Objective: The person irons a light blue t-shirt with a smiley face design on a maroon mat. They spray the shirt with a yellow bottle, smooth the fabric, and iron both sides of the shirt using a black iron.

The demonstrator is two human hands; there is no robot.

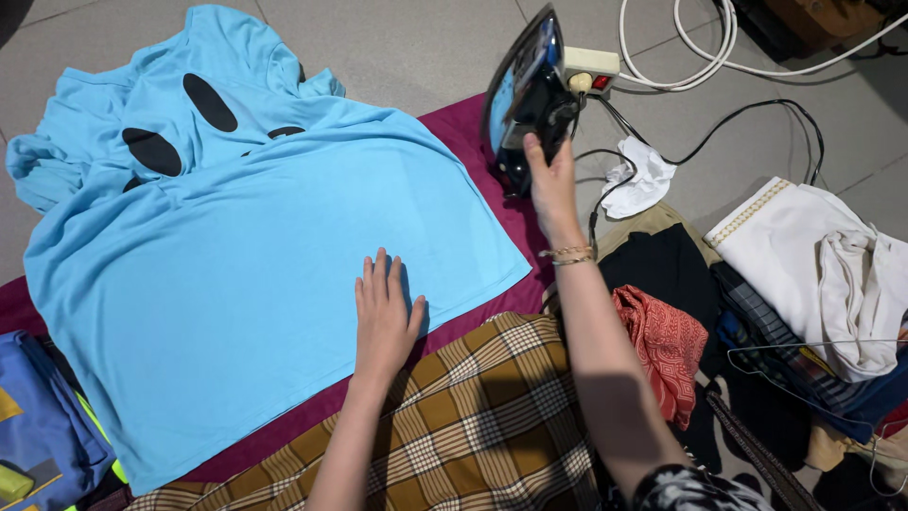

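Note:
A light blue T-shirt (236,246) with black oval marks lies spread over a maroon cloth (473,132) on the floor. My left hand (383,312) rests flat on the shirt's lower part, fingers together. My right hand (549,185) grips the handle of a dark electric iron (525,90), which stands tilted on its heel at the shirt's right edge. Gold bangles circle my right wrist. The iron's black cord runs off toward a white power strip (588,71).
A pile of clothes (804,274) in white, black, red and checked fabric lies at the right, with a wire hanger. A brown plaid cloth (473,416) covers my lap. White cables loop at the top right. A blue bag (38,426) sits at the lower left.

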